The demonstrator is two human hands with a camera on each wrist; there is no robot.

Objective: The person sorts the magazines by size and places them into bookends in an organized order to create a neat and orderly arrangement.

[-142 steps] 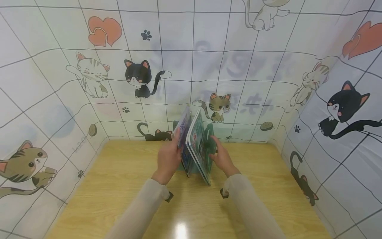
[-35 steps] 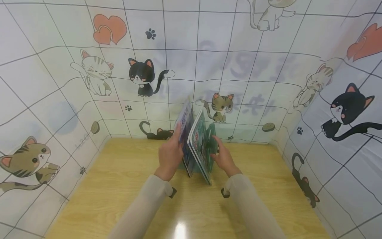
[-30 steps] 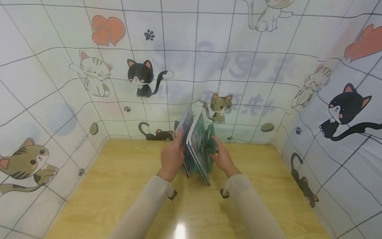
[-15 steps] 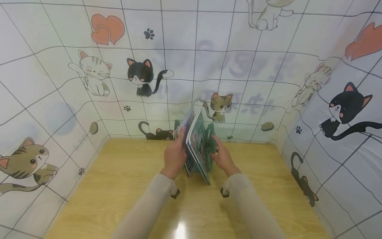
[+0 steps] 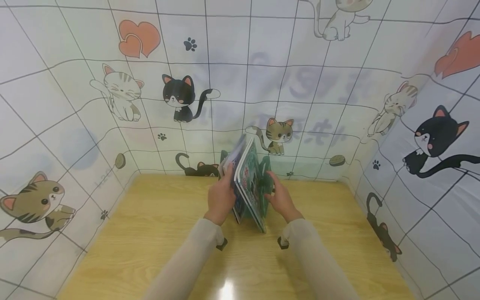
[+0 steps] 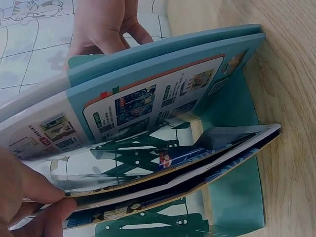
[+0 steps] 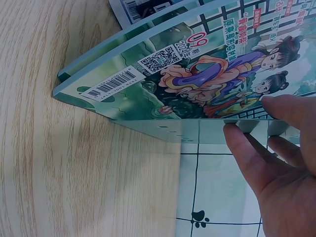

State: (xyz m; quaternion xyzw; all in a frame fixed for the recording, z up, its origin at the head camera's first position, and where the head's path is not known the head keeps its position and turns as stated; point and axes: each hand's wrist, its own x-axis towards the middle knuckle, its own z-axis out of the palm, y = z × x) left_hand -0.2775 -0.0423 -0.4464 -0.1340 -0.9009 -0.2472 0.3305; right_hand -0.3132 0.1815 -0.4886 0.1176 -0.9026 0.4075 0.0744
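In the head view my left hand (image 5: 221, 196) pinches dark-blue-edged magazines (image 6: 168, 185) between thumb and fingers. They stand upright inside a green folding bookrack (image 6: 237, 197) with lattice bars, leaning right at the top. Teal magazines (image 5: 249, 183) stand just right of them, also leaning; in the right wrist view their illustrated cover (image 7: 197, 84) shows a barcode and two drawn figures. My right hand (image 5: 281, 198) grips the rack's right end plate (image 5: 265, 183), its thumb close against the teal cover and its fingers on the outer side. Much of the rack is hidden behind the magazines.
The rack stands at the back of a wooden table (image 5: 157, 233), close to a white cloth wall (image 5: 225, 83) printed with a grid and cartoon cats. Similar cloth hangs along both sides. Black wrist devices (image 5: 222, 243) sit at both cuffs.
My left hand has shifted right with the dark-blue-edged magazines, whose tops have dropped slightly and tilted towards the teal ones. The right hand keeps its grip in place.
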